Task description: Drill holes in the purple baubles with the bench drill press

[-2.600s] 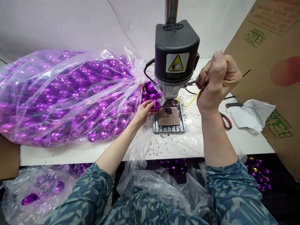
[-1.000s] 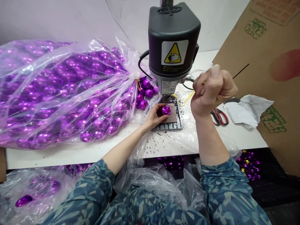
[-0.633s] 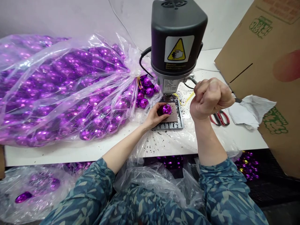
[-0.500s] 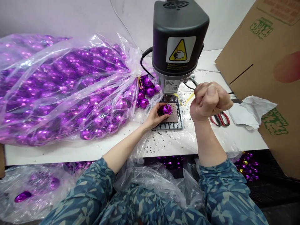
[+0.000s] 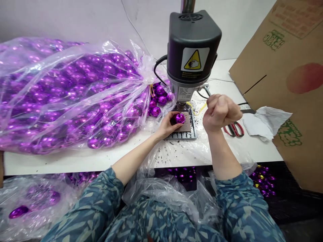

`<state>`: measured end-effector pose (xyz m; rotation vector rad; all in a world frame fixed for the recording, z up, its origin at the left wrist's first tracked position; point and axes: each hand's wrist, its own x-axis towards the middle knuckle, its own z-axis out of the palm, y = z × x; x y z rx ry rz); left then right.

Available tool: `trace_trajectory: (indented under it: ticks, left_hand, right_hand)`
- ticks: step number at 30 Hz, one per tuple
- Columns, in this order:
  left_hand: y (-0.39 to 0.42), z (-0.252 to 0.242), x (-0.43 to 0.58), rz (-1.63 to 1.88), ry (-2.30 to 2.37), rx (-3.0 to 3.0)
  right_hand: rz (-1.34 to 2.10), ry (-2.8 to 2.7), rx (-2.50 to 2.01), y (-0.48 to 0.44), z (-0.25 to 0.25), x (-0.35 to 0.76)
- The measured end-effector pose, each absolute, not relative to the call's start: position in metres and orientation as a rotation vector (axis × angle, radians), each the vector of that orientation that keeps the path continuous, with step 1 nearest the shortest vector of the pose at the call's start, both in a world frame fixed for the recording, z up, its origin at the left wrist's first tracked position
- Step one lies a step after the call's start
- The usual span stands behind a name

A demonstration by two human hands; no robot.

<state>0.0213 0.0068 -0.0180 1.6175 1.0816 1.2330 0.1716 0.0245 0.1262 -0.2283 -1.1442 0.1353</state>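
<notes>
My left hand (image 5: 168, 125) grips a shiny purple faceted ball (image 5: 180, 118) between thumb and fingers. The ball rests on a flat brown board (image 5: 186, 126) over the slotted metal base (image 5: 182, 135) of a bench drill press (image 5: 193, 50). Directly above the ball is the drill's chuck (image 5: 181, 105), its bit at or very near the ball's top; whether it has entered I cannot tell. Right of the machine, my right hand (image 5: 220, 112) is closed in a fist around the end of the drill press lever (image 5: 207, 90), most of which the hand hides.
A big clear bag of purple balls (image 5: 75, 97) fills the table's left side, loose balls (image 5: 155, 111) at its neck. Red-handled scissors (image 5: 234, 129), crumpled white paper (image 5: 267, 122) and a cardboard box (image 5: 282, 84) stand right. Dark shavings litter the white table (image 5: 174, 156).
My right hand has come slightly down and inward on the lever. The view has shifted a little, showing more of the machine's top. My left hand keeps hold of the ball.
</notes>
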Motion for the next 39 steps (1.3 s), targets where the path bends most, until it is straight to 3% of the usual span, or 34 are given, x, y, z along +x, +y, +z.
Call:
trace_trajectory:
  ticks: [7, 13, 16, 20, 23, 27, 30, 36, 39]
  left_hand:
    - [-0.031, 0.011, 0.017, 1.257, 1.367, 1.65]
    - [-0.14, 0.03, -0.002, 0.373, 0.796, 2.171]
    - [-0.175, 0.022, -0.005, 0.125, 0.72, 2.538]
    - [-0.145, 0.018, -0.015, 0.512, 0.813, 2.587]
    - [-0.074, 0.027, -0.031, 0.88, 1.288, 2.375]
    - [0.011, 0.036, -0.042, 0.703, 2.023, 2.004]
    - [0.035, 0.034, -0.042, 0.526, 2.058, 1.892]
    - [0.029, 0.023, -0.062, 0.913, 1.849, 1.84]
    - [0.025, 0.018, -0.068, 0.83, 1.824, 1.946]
  right_hand:
    - [0.377, -1.151, -0.468, 0.034, 0.189, 0.167]
    - [0.343, -1.126, -0.429, 0.036, 0.19, 0.164]
    - [0.385, -1.095, -0.378, 0.035, 0.188, 0.164]
    - [0.412, -1.079, -0.373, 0.036, 0.188, 0.165]
    - [0.403, -1.092, -0.39, 0.037, 0.187, 0.166]
    - [0.401, -1.078, -0.372, 0.037, 0.185, 0.165]
    - [0.392, -1.082, -0.374, 0.036, 0.184, 0.166]
    - [0.374, -1.098, -0.332, 0.036, 0.181, 0.167]
    - [0.364, -1.098, -0.34, 0.037, 0.179, 0.167]
